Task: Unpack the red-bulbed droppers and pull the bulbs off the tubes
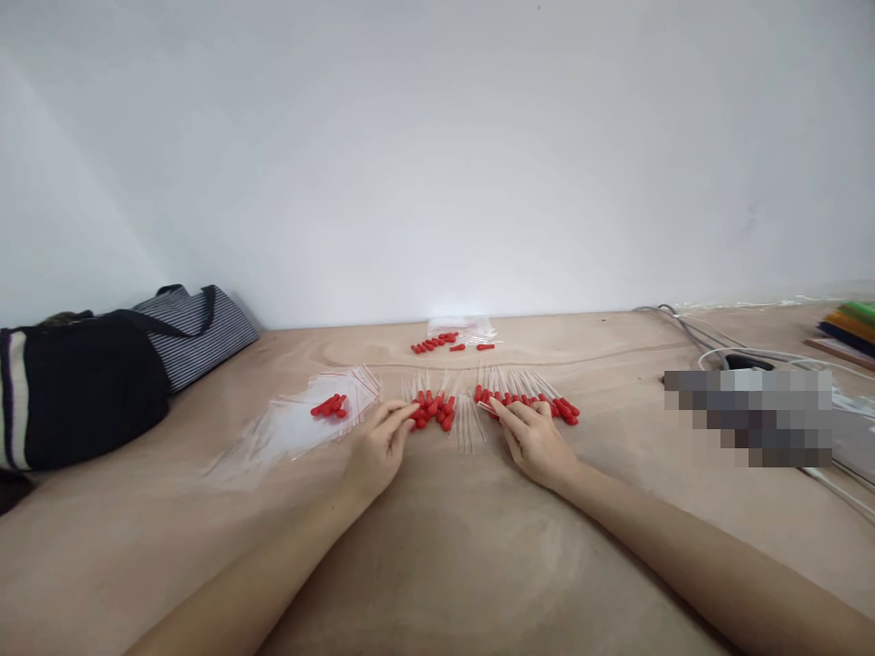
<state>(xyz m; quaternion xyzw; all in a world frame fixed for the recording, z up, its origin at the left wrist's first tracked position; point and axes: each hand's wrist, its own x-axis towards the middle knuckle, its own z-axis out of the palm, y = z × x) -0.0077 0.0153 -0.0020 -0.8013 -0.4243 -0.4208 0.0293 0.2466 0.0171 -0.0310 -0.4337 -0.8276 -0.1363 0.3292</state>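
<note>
My left hand (379,442) is closed, its fingertips at the left edge of a pile of droppers with red rubber bulbs (434,408); what lies between the fingers is hidden. My right hand (537,442) pinches a thin clear glass tube (487,409), which points to the left. Just beyond that hand, a fanned row of red-bulbed droppers (564,410) lies with its tips away from me. Several bare glass tubes (468,428) lie side by side between my hands. To the left, loose red bulbs (331,406) rest on clear zip bags (293,426).
Near the wall lie more red bulbs (434,343) and another clear bag (461,325) with thin tubes. A black bag (88,392) and a striped bag (195,337) stand at left. Cables (690,337), a blurred-out object (758,410) and coloured items (851,326) are at right.
</note>
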